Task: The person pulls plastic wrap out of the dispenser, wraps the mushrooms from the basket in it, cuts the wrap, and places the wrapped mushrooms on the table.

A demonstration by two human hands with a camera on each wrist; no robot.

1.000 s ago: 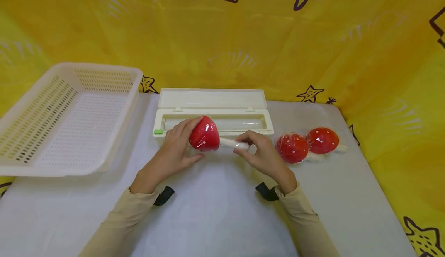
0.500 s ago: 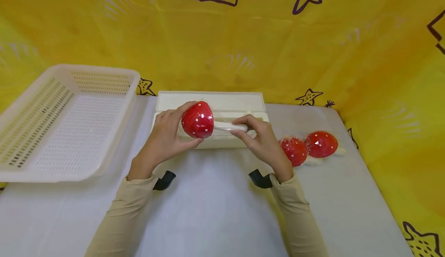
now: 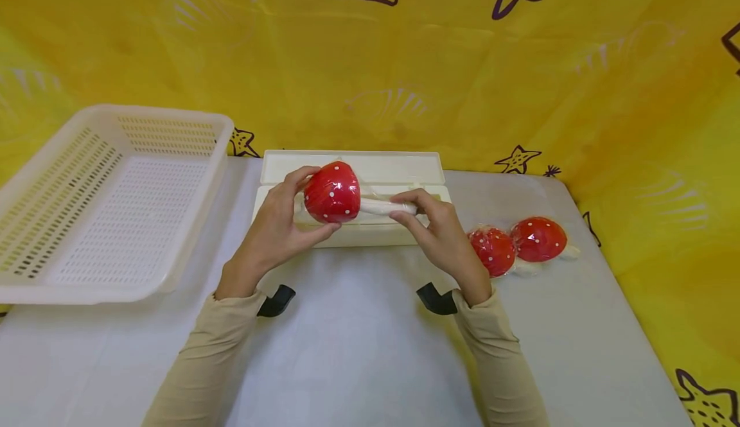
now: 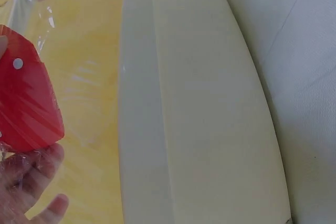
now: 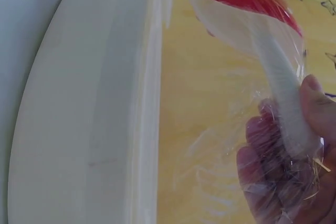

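A toy mushroom [image 3: 332, 192], red-capped with white dots, lies sideways between my hands above the front of a cream cling film box [image 3: 361, 237]. My left hand [image 3: 267, 237] grips the cap, with the thumb on its near side and fingers on the far side. At the other end, my right hand [image 3: 437, 231] pinches the white stem [image 3: 378, 207] between thumb and fingers. In the right wrist view, clear plastic film [image 5: 207, 198] hangs around the stem [image 5: 281, 72] and over the right fingers. Film also covers the red cap [image 4: 29, 98] in the left wrist view.
Two more wrapped red mushrooms, one nearer [image 3: 493, 251] and one farther [image 3: 539, 239], lie on the right of the white table [image 3: 358, 343]. A white perforated basket [image 3: 222, 176] stands at left. The box's raised lid [image 3: 352, 165] is near the yellow backdrop [image 3: 370, 48].
Both hands have lifted the mushroom away from me, from the box's near edge to over the box. The cap has turned a little, showing more dots. The grips stay the same.
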